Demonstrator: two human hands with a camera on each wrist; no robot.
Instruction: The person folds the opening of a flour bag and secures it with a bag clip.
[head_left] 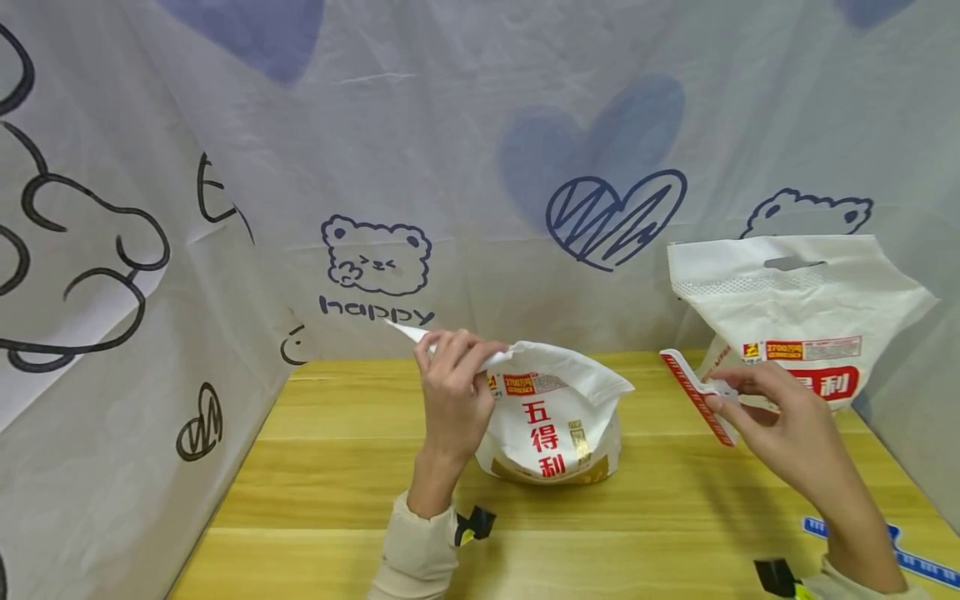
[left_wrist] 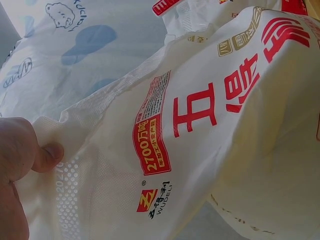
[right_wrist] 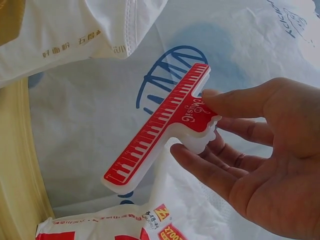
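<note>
Left hand (head_left: 453, 392): pinches the top edge of the front bag (head_left: 543, 433), thumb on the printed face near a band of small raised dots, fingertips out of sight in the left wrist view. Front bag is white with red vertical characters, a red label by the top and a gold-brown lower band; it sits on the wooden table (head_left: 315, 475), about mid-table, its upper part drawn toward the left hand, with one pointed corner sticking out beyond the fingers and the opposite top corner jutting to the right. Right hand (head_left: 787, 429): pinches the red clip (head_left: 701, 400) by its white, scalloped grip, thumb on the printed face, other fingers bent beneath and behind. Clip carries a piano-key pattern along its long bar, plus the lettering "Music"; it is held in the air, tilted, right of the front bag and apart from it. Whether the clip's own bars are parted cannot be told. Rear bag (head_left: 795, 308), similar white with a handle slot at the top and red print, stands at the back right, partly covered by the right hand. Blue clip (head_left: 930, 568) lies on the table at the near right, partly behind the right forearm. Backdrop: pale cloth (head_left: 465, 167) with hearts and bear drawings.
</note>
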